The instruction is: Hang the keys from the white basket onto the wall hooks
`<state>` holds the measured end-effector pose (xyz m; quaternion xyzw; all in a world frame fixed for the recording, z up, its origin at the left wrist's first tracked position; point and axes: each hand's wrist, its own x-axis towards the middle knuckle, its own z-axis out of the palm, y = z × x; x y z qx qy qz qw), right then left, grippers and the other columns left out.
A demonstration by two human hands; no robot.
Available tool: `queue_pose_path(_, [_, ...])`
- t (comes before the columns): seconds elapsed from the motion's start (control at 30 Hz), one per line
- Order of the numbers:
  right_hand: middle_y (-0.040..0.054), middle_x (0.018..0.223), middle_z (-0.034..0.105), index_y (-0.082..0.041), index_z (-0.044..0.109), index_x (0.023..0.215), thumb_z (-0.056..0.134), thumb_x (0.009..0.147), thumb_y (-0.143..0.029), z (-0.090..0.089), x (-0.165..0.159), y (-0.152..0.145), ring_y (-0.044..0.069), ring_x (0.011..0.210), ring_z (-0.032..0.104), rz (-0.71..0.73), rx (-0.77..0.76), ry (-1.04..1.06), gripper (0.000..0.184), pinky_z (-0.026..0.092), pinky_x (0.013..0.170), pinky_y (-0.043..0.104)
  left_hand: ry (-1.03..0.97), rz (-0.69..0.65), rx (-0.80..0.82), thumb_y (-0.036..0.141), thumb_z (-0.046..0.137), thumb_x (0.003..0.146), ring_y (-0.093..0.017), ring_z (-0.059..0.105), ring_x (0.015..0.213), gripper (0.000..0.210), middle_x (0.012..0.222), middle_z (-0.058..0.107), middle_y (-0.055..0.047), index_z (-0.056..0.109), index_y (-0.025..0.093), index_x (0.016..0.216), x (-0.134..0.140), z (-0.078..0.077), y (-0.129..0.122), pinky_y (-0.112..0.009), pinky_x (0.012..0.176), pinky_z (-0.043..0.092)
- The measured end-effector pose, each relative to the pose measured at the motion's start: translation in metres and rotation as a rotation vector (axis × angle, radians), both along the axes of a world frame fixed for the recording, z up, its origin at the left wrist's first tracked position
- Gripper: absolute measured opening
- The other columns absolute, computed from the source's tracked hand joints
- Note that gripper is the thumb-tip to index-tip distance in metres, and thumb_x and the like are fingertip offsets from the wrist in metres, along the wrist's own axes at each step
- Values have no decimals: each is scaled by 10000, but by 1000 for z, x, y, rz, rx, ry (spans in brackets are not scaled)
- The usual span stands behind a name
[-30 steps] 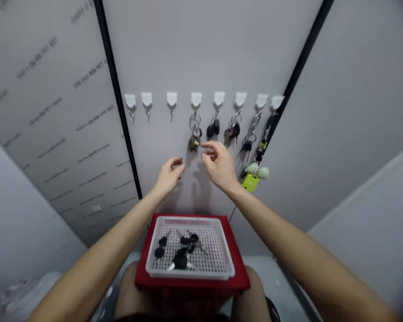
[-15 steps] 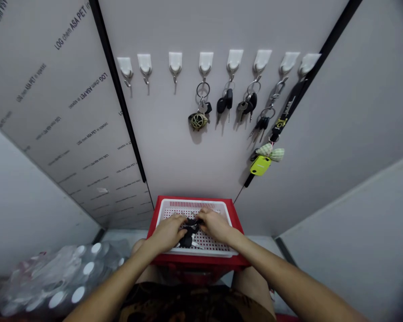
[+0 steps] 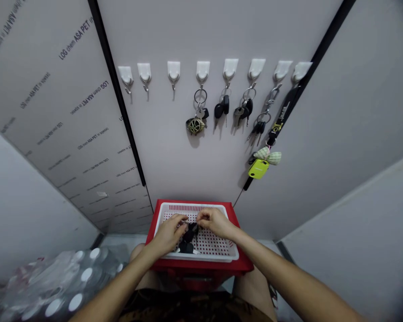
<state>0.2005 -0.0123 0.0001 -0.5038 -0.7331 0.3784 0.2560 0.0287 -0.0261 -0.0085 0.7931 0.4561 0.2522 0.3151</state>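
Note:
A white perforated basket (image 3: 218,257) holds black-headed keys (image 3: 187,247) lying near its front left. Inside it, my right hand (image 3: 212,220) pinches with thumb and forefinger at the top of a bunch of black keys (image 3: 190,232); the ring between the fingertips is too small to make out. Close beside that bunch on the left is my left hand (image 3: 169,232), its thumb and fingers apart. Whether its fingertips touch the keys I cannot tell.
The basket sits on a red box (image 3: 243,252) between my knees. Several white hooks (image 3: 203,69) line the wall, some bearing key bunches, including one with a bronze charm (image 3: 195,126) and a lanyard (image 3: 280,120) with a yellow key case (image 3: 258,169). Wrapped bottles (image 3: 87,273) stand at left.
My right hand has drawn up slightly with the keys pinched, and the left fingers have spread from them. The view has tilted, so the hooks sit lower.

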Motion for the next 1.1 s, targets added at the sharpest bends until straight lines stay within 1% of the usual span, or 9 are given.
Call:
queue_pose_path(0.1, [-53,456,432,-141,484,594,461,605,-157,11,-3,1,50,422,387,-32,-147,188,30,310,438,175,-133,-1,-13,260,362,706,-127,458,852,261,933,519,-42,464,170,929,5,4,0,-244,767,344])
queue_pose_path(0.23, [-66,419,416,-140,453,585,480,596,-184,25,-8,3,46,393,386,-79,-228,325,53,317,428,180,-134,-13,-15,167,441,630,-126,465,807,285,901,529,-25,480,182,912,8,3,2,-252,751,356])
queue_pose_path(0.33, [-64,436,427,-141,447,598,479,608,-214,33,-8,6,44,398,401,-99,-196,370,81,335,435,183,-107,59,-39,94,411,607,-112,476,717,307,854,539,-21,491,177,891,5,3,5,-253,706,378])
queue_pose_path(0.4, [-61,447,436,-142,448,604,477,614,-224,39,-8,8,44,403,409,-90,-161,376,88,343,439,184,-132,96,-29,102,413,611,-122,471,767,301,873,538,-26,494,173,891,2,9,7,-263,741,364])
queue_pose_path(0.5, [-61,443,442,-145,450,608,473,616,-220,50,-11,13,46,399,410,-50,-121,357,78,345,436,185,-219,98,8,200,428,650,-146,430,897,292,954,513,-39,479,175,937,2,24,11,-284,811,319])
queue_pose_path(0.6, [-57,456,448,-148,450,616,457,624,-206,69,-20,19,47,410,412,-8,-40,337,58,341,432,180,-294,98,56,294,433,663,-160,412,928,328,982,494,-60,469,157,959,8,43,17,-295,820,305])
queue_pose_path(0.73, [-54,475,449,-151,450,602,442,617,-175,106,-34,31,46,408,414,-9,125,286,29,338,417,175,-428,-11,42,318,390,691,-132,475,761,292,825,544,-51,490,120,882,14,76,33,-251,690,366])
queue_pose_path(0.87, [-43,494,478,-151,468,624,445,605,-168,151,-46,49,56,409,437,-42,295,261,34,357,419,184,-463,-12,15,330,405,675,-87,451,547,252,590,527,-8,509,110,740,5,126,53,-207,538,352])
queue_pose_path(1.1, [-25,485,498,-122,524,692,440,613,-146,236,-66,80,50,401,445,-184,666,228,118,379,432,175,-522,57,116,272,491,603,-52,425,515,221,634,513,6,510,141,781,-18,215,80,-160,450,306])
